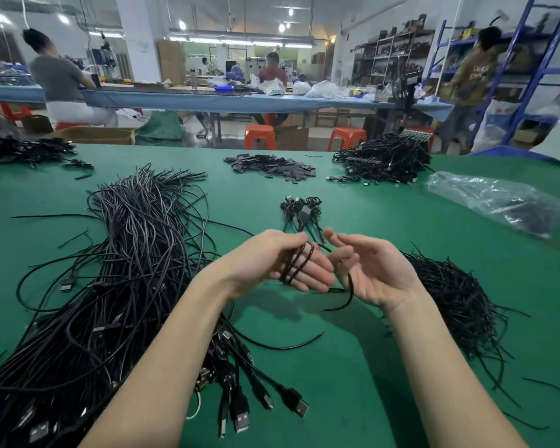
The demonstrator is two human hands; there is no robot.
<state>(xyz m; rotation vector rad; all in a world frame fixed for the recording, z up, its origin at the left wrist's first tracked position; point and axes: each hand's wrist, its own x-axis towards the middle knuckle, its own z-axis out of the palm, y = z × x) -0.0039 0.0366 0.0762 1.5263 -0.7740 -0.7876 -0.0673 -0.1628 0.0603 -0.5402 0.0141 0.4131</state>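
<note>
At centre frame, above a green worktable (pixel 337 376), a worker's left hand (pixel 269 263) carries several loops of a thin black USB cable (pixel 299 263) round its outstretched fingers, the thumb pinning the turns at the top. The right hand (pixel 372 270) is cupped palm-up just beside it, with the cable's free tail trailing past its palm; whether those fingers pinch it cannot be told. The cable looks light, limp and springy, likely to uncoil unless gripped across the loops' middle. A heap of loose cables (pixel 126 270) fills the left, with wire ties (pixel 459 305) at right and tied coils (pixel 299 208) just above the hands.
</note>
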